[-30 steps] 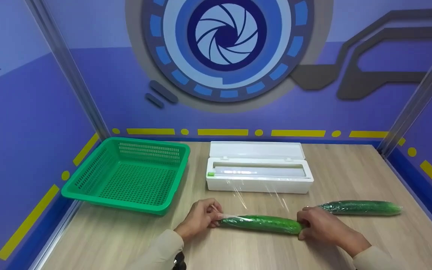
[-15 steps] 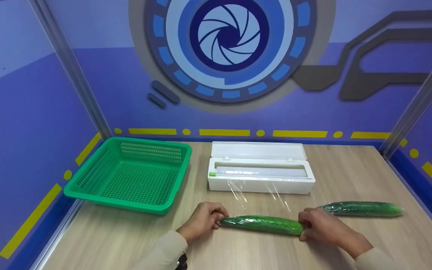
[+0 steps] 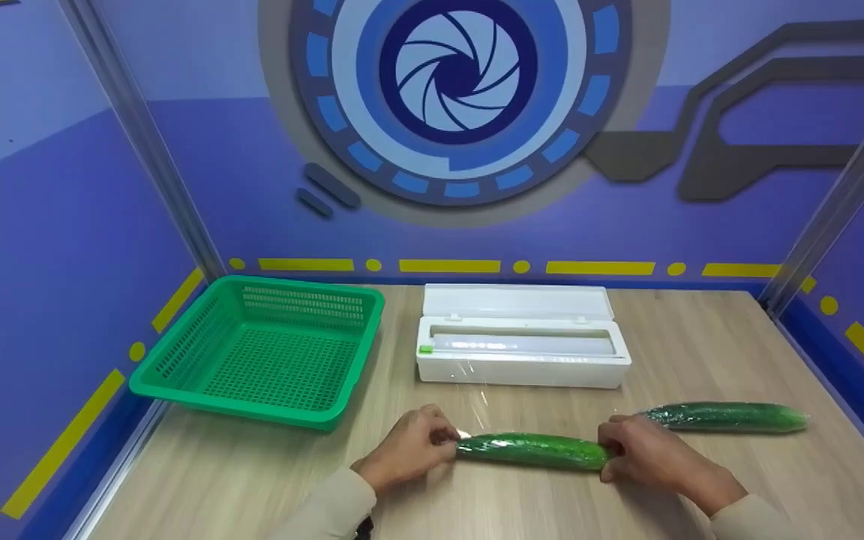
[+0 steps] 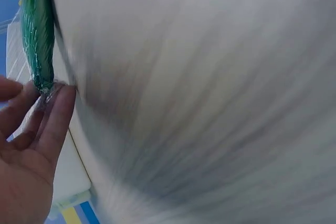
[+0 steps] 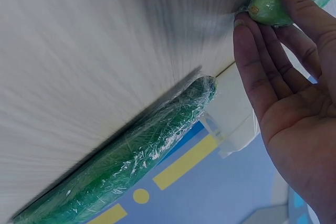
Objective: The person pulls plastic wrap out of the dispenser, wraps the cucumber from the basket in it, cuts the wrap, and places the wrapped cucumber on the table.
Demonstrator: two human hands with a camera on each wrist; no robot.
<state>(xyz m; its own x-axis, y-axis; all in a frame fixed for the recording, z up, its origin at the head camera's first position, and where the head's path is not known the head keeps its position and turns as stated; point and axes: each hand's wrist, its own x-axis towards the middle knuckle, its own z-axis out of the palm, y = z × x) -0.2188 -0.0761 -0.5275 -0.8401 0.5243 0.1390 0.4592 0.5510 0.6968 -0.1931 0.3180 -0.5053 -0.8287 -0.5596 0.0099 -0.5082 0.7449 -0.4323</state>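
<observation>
A cucumber (image 3: pixel 533 450) wrapped in clear cling film lies crosswise on the table in the head view, between my two hands. My left hand (image 3: pixel 411 448) is at its left end, thumb and fingers pinching the film (image 4: pixel 51 90) bunched at the tip in the left wrist view. At the other end my right hand (image 3: pixel 646 452) grips the pale end of the cucumber, thumb on one side and fingers on the other in the right wrist view. A second wrapped cucumber (image 3: pixel 732 417) lies just beyond the right hand.
A white cling film box (image 3: pixel 522 373) stands open behind the cucumber, its roll (image 3: pixel 522 344) inside and faint film streaks in front. To the left sits a green perforated basket (image 3: pixel 252 411). Blue-purple panels (image 3: pixel 199 172) enclose the wooden table (image 3: pixel 691 345).
My left hand has shifted slightly right at the cucumber's left end, curling more closely over the film. Fewer glints of film show before the box. The right hand stays in place.
</observation>
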